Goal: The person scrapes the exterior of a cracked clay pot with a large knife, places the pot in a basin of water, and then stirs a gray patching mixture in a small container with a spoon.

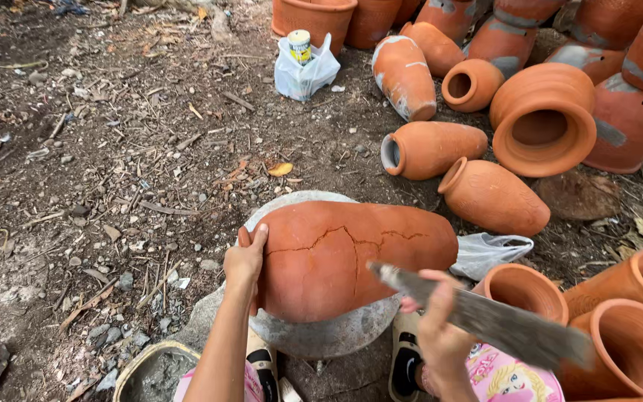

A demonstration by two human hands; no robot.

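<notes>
A large cracked terracotta pot (344,257) lies on its side on a round grey stone slab (321,335). My left hand (245,260) presses flat against the pot's left end and steadies it. My right hand (440,327) grips a long flat grey blade-like tool (485,316), which points up and left so that its tip meets the pot's lower right side. Dark cracks run across the top of the pot.
Many terracotta pots (541,119) lie and stand at the back and right. A white plastic bag holding a can (303,63) sits on the dirt. More pots (634,335) crowd the right edge. A bowl of grey paste (154,372) is at bottom left.
</notes>
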